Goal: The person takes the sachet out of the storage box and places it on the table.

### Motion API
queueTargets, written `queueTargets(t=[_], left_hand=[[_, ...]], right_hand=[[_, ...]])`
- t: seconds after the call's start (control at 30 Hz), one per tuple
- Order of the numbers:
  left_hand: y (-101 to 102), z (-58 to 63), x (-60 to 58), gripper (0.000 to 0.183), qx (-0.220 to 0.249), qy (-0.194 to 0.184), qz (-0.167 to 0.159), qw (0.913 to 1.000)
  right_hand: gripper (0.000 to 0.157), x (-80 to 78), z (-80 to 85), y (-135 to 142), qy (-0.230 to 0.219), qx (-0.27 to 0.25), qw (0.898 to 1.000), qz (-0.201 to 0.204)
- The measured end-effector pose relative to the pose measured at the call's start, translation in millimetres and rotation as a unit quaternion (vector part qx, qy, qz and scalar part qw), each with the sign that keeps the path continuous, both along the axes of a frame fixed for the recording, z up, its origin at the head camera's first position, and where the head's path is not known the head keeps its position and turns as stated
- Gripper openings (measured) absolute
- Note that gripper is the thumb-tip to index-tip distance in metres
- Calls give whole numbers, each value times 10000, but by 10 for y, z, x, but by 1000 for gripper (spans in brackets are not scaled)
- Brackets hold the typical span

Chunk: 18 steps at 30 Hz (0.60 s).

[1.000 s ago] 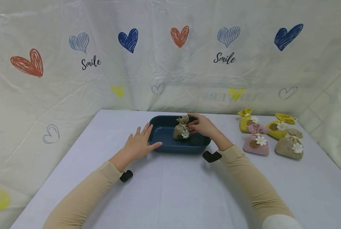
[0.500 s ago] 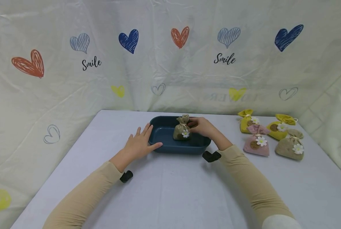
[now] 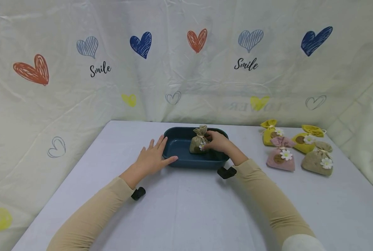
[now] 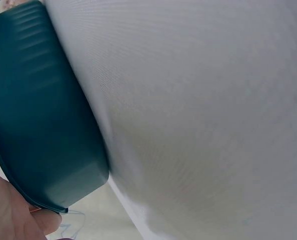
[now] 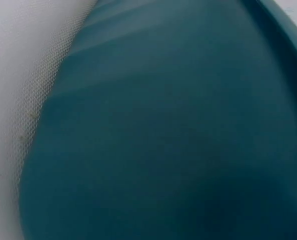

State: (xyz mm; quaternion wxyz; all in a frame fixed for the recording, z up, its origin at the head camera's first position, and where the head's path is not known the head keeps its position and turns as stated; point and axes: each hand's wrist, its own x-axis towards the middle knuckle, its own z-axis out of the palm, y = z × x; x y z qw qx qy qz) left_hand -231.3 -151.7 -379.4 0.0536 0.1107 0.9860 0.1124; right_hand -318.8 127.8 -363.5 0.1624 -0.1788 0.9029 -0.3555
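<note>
A dark teal plastic basin (image 3: 199,164) stands at the back of the table. Inside it, a beige drawstring pouch (image 3: 196,142) with a white daisy sits upright. My right hand (image 3: 219,142) reaches over the basin's right side and pinches the pouch's right side, thumb at the daisy. With fingers spread, my left hand (image 3: 151,158) rests against the basin's left end. In the left wrist view, fingers of the left hand (image 4: 11,212) lie along the rim of the basin (image 4: 43,110). The basin's wall (image 5: 163,125) fills most of the right wrist view, which hides the right hand.
At the right of the white table (image 3: 180,209) lie two yellow pouches (image 3: 269,134) (image 3: 303,141), a pink pouch (image 3: 274,158) and another beige pouch (image 3: 313,160), each with a daisy. A curtain printed with hearts (image 3: 170,62) hangs behind the table's back edge.
My right hand has shifted slightly left and forward onto the pouch, its thumb coming to the daisy. The left hand and the basin have stayed in place.
</note>
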Motion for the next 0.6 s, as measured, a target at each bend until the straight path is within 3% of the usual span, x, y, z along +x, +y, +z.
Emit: queueTargets(t=[0.33, 0.6], left_hand=[[-4, 5, 7, 101, 2, -12, 12, 10000], [4, 12, 12, 101, 41, -50, 13, 10000]], right_hand=[[66, -10, -23, -19, 182, -16, 9998, -123], [76, 23, -32, -26, 193, -134, 9992, -318]])
